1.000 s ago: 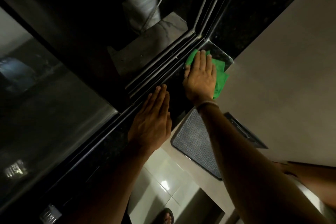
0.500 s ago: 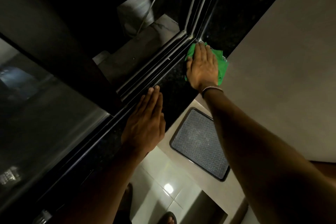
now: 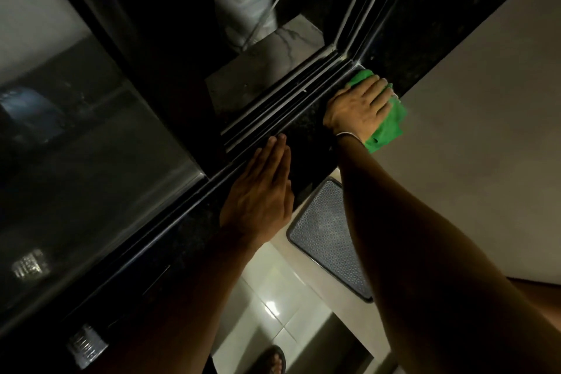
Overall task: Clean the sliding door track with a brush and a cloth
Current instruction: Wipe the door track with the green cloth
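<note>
The crumpled green cloth (image 3: 387,127) is pressed flat under the spread right hand (image 3: 358,109), now turned sideways; the left hand (image 3: 261,191), open-palmed, is kept on the black ledge (image 3: 306,158).

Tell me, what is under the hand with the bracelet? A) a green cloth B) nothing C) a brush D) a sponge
A: the right hand lies flat on a green cloth on the dark sill beside the door track, with cloth showing at its fingertips and past its wrist.

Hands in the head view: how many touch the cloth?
1. The right hand lies flat on the green cloth at the corner end of the door track. The left hand rests flat on the dark sill, off the cloth.
</note>
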Available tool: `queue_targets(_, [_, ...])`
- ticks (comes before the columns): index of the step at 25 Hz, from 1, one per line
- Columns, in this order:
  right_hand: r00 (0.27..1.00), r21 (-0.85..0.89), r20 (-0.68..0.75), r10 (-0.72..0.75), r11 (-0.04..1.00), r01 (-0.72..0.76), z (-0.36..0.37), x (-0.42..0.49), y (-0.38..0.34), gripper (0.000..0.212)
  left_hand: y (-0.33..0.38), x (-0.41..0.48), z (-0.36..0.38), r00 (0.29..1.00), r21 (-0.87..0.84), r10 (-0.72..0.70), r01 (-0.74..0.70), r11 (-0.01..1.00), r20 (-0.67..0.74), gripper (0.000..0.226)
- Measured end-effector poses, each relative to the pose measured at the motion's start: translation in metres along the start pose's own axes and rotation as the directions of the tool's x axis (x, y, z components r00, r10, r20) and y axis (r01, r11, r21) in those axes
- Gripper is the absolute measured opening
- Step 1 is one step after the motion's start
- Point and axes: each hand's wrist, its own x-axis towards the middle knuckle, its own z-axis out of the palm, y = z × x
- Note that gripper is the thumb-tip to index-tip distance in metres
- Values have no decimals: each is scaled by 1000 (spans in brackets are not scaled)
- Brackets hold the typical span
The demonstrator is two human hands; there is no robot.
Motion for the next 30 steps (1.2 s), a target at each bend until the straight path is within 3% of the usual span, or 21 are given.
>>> queue_targets(3, [983,-11,9,-186,983,186,1,2,-3,67,0,1,0,1000,6,0,0,1000,-21,63])
queue_targets(7, [945,-31,48,-323,945,324,-5,-23,15,67,0,0,-1,1000,7,8,-8,1000,23,64])
queue_targets(11, [839,-5,101,-535,843,538,-9,-77,33,65,2,1,-10,999,-2,1,-1,1000,45,66])
queue_targets(14, [773,19,152,-616,783,621,-12,-90,46,64,2,0,-13,998,-16,14,-13,1000,69,65])
queue_targets(18, [747,19,191,-636,764,645,-11,-99,51,66,3,1,-15,999,-46,15,-14,999,29,62])
queue_targets(23, [775,55,209,-596,799,599,-13,-103,49,68,2,3,-13,999,-92,30,-28,995,17,61])
queue_targets(27, [772,275,178,-611,784,557,-21,-102,54,65,0,4,-6,998,-161,7,2,987,56,64])
queue_targets(30, [871,346,27,-490,822,452,-25,-105,75,62,1,7,-6,999,-166,22,-16,986,32,69])
